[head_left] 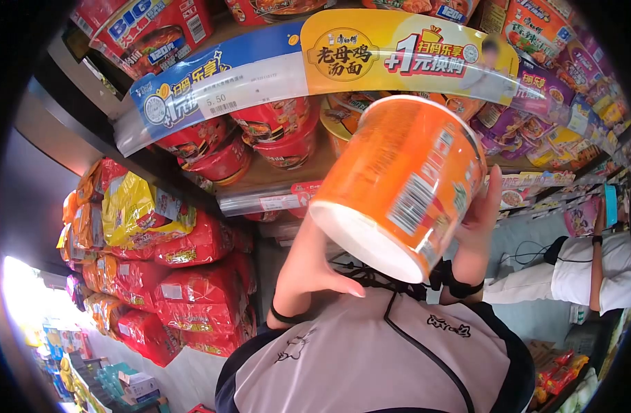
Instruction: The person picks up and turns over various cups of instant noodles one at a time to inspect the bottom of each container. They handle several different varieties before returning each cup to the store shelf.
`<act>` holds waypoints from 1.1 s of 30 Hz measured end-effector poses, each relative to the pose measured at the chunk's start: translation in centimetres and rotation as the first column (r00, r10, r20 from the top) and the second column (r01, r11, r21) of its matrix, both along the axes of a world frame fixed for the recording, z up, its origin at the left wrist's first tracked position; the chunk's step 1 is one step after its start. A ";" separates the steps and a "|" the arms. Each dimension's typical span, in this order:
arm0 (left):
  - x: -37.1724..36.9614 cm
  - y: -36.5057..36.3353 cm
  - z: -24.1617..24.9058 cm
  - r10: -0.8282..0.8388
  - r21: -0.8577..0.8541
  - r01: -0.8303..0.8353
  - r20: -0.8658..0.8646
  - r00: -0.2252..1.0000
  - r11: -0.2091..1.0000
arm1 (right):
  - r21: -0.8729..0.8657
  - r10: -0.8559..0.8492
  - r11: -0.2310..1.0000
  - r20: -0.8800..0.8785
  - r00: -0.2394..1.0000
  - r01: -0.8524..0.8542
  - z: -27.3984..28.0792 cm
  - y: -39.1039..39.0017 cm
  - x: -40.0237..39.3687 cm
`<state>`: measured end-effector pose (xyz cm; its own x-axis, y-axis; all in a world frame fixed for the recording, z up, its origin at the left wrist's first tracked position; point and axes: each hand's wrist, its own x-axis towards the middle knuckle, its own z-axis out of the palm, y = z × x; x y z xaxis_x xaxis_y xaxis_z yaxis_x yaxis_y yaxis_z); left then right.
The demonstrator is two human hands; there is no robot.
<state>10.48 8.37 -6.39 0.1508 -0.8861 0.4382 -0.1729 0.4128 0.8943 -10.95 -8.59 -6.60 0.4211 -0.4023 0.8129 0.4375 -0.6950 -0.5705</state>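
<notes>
I hold an orange instant-noodle tub (398,182) tilted on its side in front of the store shelves, its white base facing me and a barcode on its wall. My left hand (315,258) cups the lower left rim of the tub. My right hand (479,227) presses against the tub's right side, fingers behind it. Both wrists wear black bands. Behind the tub a shelf holds red noodle bowls (274,134) and orange ones, partly hidden by the tub.
A shelf-edge banner (329,62) with a 5.50 price tag runs above. Red and yellow noodle bags (171,268) fill the lower left shelves. Purple packs (535,117) line shelves to the right. Another person in white (591,268) stands at far right in the aisle.
</notes>
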 end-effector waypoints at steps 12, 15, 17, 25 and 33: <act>0.7 -2.5 -1.6 -0.409 -0.166 0.376 -0.463 0.787 0.912 | -0.017 0.457 0.889 0.075 0.886 -0.457 2.4 0.3 1.3; 0.4 -2.4 -1.4 -0.350 -0.086 0.371 -0.574 0.740 0.925 | -0.158 0.395 0.902 -0.070 0.916 -0.401 2.6 -1.1 1.0; 0.0 -2.5 -1.2 -0.281 -0.021 0.351 -0.644 0.712 0.936 | -0.085 0.344 0.934 -0.039 0.938 -0.346 2.9 -0.5 1.5; -0.4 -3.4 -0.5 -0.479 -0.373 0.320 -0.502 0.720 0.871 | 0.579 0.137 0.815 -0.200 0.970 0.005 0.7 0.9 2.7; -1.5 -2.9 1.3 -0.141 -0.192 0.044 -0.529 0.837 0.980 | 0.324 0.623 0.705 0.143 0.769 -0.631 -1.4 1.2 3.2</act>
